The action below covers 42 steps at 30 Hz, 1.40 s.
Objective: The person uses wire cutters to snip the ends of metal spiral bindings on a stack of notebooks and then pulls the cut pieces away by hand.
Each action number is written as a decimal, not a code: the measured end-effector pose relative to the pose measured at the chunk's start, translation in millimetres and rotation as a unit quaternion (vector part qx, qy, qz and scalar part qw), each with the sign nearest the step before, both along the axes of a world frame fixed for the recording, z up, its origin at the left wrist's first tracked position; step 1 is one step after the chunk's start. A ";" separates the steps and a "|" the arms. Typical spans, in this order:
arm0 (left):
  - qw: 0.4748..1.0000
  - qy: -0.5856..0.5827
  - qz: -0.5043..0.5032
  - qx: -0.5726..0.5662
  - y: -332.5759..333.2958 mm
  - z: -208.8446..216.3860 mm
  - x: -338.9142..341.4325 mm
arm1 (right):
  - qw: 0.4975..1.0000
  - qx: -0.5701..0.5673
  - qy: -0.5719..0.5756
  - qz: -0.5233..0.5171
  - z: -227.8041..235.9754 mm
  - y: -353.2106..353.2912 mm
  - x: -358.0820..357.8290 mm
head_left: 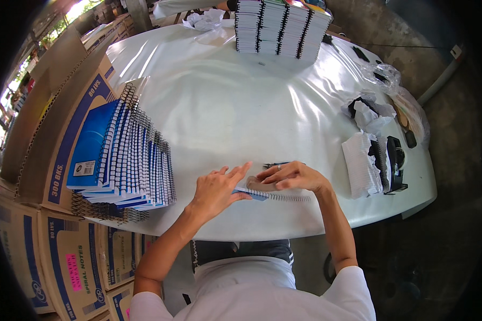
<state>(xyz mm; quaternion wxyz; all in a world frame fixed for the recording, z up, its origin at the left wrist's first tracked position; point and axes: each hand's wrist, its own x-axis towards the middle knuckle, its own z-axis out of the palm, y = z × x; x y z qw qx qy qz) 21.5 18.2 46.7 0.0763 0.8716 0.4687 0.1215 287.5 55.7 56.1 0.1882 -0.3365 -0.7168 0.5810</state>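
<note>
Blue notebook (259, 196) — light, we judge; coil (290, 198) springy; grasp the bound edge. Left hand (214, 191) spread; right hand (300, 176) curled — grip unclear.

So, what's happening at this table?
A person is handling a small blue spiral notebook with bare hands. The left hand is at its left end, thumb against it; the right hand curls just above, its exact hold unclear. A spiral coil juts past the notebook's right end. To the left stands a pile of larger blue spiral notebooks.
</note>
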 end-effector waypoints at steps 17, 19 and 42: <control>0.951 -0.297 0.077 -0.035 2.7 -22.7 -6.7 | 0.994 -0.061 0.091 -0.011 -10.4 8.6 -8.6; 0.919 -0.379 0.082 -0.063 7.3 -39.5 -6.5 | 0.993 -0.060 0.095 -0.018 -12.1 10.8 -11.1; 0.826 -0.549 0.066 -0.110 25.3 -78.7 0.8 | 0.976 -0.072 0.206 0.007 -8.3 31.4 -24.0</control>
